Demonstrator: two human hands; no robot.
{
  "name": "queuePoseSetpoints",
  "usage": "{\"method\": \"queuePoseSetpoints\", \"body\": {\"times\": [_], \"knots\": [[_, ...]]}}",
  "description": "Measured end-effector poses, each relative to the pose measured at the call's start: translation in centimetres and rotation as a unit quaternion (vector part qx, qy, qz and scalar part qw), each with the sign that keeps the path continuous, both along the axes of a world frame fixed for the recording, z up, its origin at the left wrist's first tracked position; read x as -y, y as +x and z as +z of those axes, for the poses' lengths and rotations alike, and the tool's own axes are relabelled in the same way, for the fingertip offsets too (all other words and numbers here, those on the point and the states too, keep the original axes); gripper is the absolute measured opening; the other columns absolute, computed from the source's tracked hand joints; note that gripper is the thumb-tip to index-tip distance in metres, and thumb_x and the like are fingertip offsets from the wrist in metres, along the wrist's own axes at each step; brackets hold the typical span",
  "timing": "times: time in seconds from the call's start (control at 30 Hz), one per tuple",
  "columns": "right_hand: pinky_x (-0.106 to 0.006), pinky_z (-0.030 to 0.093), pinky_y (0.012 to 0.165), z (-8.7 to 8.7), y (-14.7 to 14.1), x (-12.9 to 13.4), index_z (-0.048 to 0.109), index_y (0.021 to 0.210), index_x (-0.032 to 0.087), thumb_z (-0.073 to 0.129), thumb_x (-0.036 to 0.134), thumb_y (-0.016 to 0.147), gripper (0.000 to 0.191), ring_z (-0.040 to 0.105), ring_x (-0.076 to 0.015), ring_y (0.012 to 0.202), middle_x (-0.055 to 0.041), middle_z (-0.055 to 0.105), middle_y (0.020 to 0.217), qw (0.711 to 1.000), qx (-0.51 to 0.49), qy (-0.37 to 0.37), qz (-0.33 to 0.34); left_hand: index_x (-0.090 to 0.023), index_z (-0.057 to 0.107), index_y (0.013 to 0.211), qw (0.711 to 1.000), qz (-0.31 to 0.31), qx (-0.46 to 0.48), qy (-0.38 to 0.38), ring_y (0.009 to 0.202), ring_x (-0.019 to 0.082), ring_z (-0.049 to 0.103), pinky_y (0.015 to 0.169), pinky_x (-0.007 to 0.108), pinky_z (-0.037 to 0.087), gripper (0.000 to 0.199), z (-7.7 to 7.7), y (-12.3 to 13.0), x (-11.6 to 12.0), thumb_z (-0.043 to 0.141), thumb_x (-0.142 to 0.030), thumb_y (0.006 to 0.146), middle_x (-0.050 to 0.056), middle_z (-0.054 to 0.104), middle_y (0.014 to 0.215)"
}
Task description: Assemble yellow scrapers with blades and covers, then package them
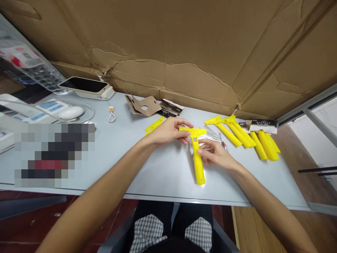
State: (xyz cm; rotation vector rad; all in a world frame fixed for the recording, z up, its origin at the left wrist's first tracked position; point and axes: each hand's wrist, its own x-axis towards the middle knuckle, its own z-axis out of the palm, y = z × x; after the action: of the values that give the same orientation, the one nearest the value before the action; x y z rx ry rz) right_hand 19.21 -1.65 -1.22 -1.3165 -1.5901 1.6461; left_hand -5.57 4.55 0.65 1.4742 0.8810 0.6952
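Note:
A yellow T-shaped tool is held above the table, its head up and its handle hanging toward the front edge. My left hand pinches the left end of the head between thumb and fingers. Thumb and fingers of my right hand close on the right side of the handle below the head. Behind the right hand lie thin metal blades and a small screwdriver. Another yellow piece is partly hidden behind the left hand.
Several yellow tools and handles lie right, beside a black-and-white package. Folded brown card and black packaging are at the back. A phone, white mouse and cable stand left. A cardboard wall rises behind.

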Motion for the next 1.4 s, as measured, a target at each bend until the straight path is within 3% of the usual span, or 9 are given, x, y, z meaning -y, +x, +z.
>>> {"method": "queuePoseSetpoints", "body": {"times": [0.17,0.3,0.37,0.43,0.57,0.77,0.87,1.07,1.4], "knots": [[-0.022,0.031,0.040,-0.5,-0.2,-1.6,0.062,0.086,0.021,0.088,0.044,0.081,0.035,0.047,-0.0073,0.045,0.0068,0.058,0.063,0.994,-0.071,-0.061,0.056,-0.016,0.070,0.117,0.995,-0.003,-0.070,0.065,0.062,0.020,0.075,0.061,0.032,0.060,0.030,-0.6,0.3,0.0,0.072,-0.032,0.092,0.005,0.078,0.073],[-0.022,0.032,0.036,-0.8,0.5,-1.1,0.056,0.084,0.023,0.086,0.044,0.083,0.037,0.047,-0.0084,0.038,0.0068,0.060,0.056,0.996,-0.060,-0.055,0.035,-0.019,0.076,0.102,0.950,0.103,-0.169,0.242,0.071,0.019,0.071,0.065,0.032,0.055,0.022,-1.1,-0.8,-1.1,0.068,-0.038,0.093,0.006,0.081,0.086],[-0.023,0.036,0.035,-0.9,1.1,-0.8,0.056,0.085,0.023,0.087,0.043,0.083,0.037,0.050,-0.0099,0.038,0.0060,0.062,0.056,0.997,-0.049,-0.056,0.025,-0.019,0.076,0.097,0.924,0.162,-0.190,0.290,0.072,0.018,0.069,0.068,0.032,0.054,0.020,-1.3,-1.6,-1.7,0.065,-0.036,0.095,0.006,0.082,0.090],[-0.024,0.040,0.035,-0.8,1.6,-0.7,0.056,0.085,0.023,0.088,0.041,0.082,0.037,0.052,-0.0111,0.038,0.0051,0.063,0.057,0.997,-0.044,-0.065,0.024,-0.020,0.076,0.097,0.910,0.183,-0.207,0.310,0.068,0.017,0.065,0.067,0.032,0.052,0.020,-1.5,-2.5,-2.1,0.063,-0.034,0.096,0.005,0.081,0.087],[-0.025,0.047,0.037,-1.0,2.4,-0.9,0.060,0.084,0.022,0.089,0.040,0.082,0.035,0.058,-0.0125,0.041,0.0014,0.067,0.060,0.995,-0.038,-0.088,0.042,-0.019,0.076,0.097,0.884,0.142,-0.246,0.372,0.068,0.017,0.065,0.070,0.033,0.051,0.018,-1.9,-3.5,-2.2,0.061,-0.030,0.097,0.003,0.079,0.083],[-0.021,0.049,0.043,-0.8,3.1,-1.0,0.069,0.079,0.013,0.093,0.044,0.080,0.039,0.060,-0.0091,0.044,-0.0039,0.071,0.063,0.971,0.023,-0.124,0.204,-0.018,0.076,0.099,0.865,0.099,-0.243,0.428,0.083,0.022,0.070,0.079,0.038,0.055,0.018,-3.4,-2.3,-1.3,0.059,-0.023,0.099,0.007,0.080,0.093],[-0.020,0.050,0.044,-0.7,3.0,-0.9,0.069,0.077,0.012,0.094,0.047,0.078,0.042,0.060,-0.0089,0.044,-0.0026,0.069,0.060,0.965,0.026,-0.129,0.226,-0.019,0.076,0.098,0.858,0.056,-0.234,0.455,0.093,0.025,0.070,0.085,0.042,0.056,0.017,-4.0,-1.2,-0.5,0.059,-0.019,0.099,0.008,0.080,0.096],[-0.021,0.049,0.041,-1.0,2.7,-1.0,0.065,0.079,0.015,0.093,0.047,0.079,0.042,0.059,-0.0093,0.042,-0.0007,0.068,0.060,0.972,-0.022,-0.111,0.206,-0.019,0.076,0.099,0.847,0.039,-0.209,0.488,0.093,0.025,0.069,0.086,0.041,0.056,0.015,-4.2,-0.4,0.0,0.061,-0.016,0.098,0.008,0.080,0.095],[-0.020,0.050,0.044,-1.6,1.3,-0.4,0.063,0.090,0.015,0.087,0.047,0.086,0.040,0.062,-0.0093,0.051,0.0003,0.067,0.069,0.989,-0.124,-0.045,0.063,-0.018,0.075,0.094,0.827,-0.003,-0.221,0.517,0.088,0.024,0.069,0.082,0.039,0.053,0.018,-3.4,-0.1,0.7,0.058,-0.014,0.098,0.007,0.080,0.092]]}}
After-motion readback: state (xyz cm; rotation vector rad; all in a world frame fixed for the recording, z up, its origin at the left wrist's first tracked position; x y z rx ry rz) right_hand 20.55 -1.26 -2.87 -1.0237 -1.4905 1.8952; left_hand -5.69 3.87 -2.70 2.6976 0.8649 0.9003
